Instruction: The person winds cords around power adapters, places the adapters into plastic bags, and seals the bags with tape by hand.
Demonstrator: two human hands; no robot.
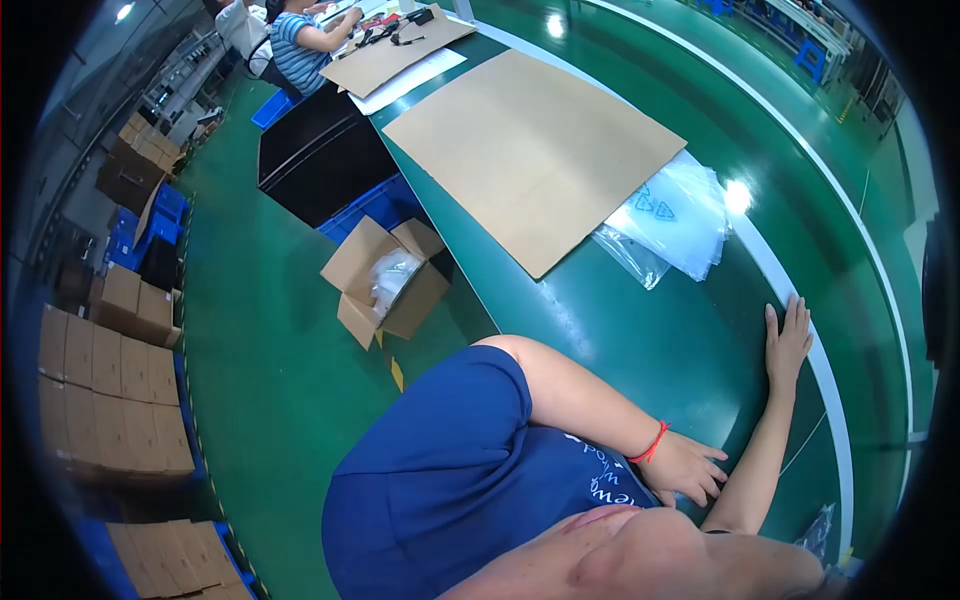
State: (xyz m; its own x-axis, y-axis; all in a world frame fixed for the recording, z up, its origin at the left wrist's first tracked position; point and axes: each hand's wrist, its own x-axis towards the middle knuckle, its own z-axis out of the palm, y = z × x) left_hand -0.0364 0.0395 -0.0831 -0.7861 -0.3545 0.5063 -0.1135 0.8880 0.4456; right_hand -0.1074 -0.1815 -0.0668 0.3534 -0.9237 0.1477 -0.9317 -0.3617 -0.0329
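Observation:
My left hand (688, 468), with a red string bracelet (652, 443) at its wrist, lies on the green tabletop (560, 315) beside my right forearm. Its fingers are spread and hold nothing. Whether the fingertips touch the forearm, I cannot tell. My right hand (788, 340) rests flat near the pale edge strip of the table, fingers stretched out and nothing in them. Further up the table lies a large brown cardboard sheet (535, 150). Clear plastic bags (675, 215) with printed blue marks stick out from beside it.
An open carton (410, 300) with plastic bags inside stands left of the table, near a black bin (320, 155). At the far end a seated person in a striped shirt (298, 52) works by black cables (385, 32). Stacked cartons (115, 400) line the left side.

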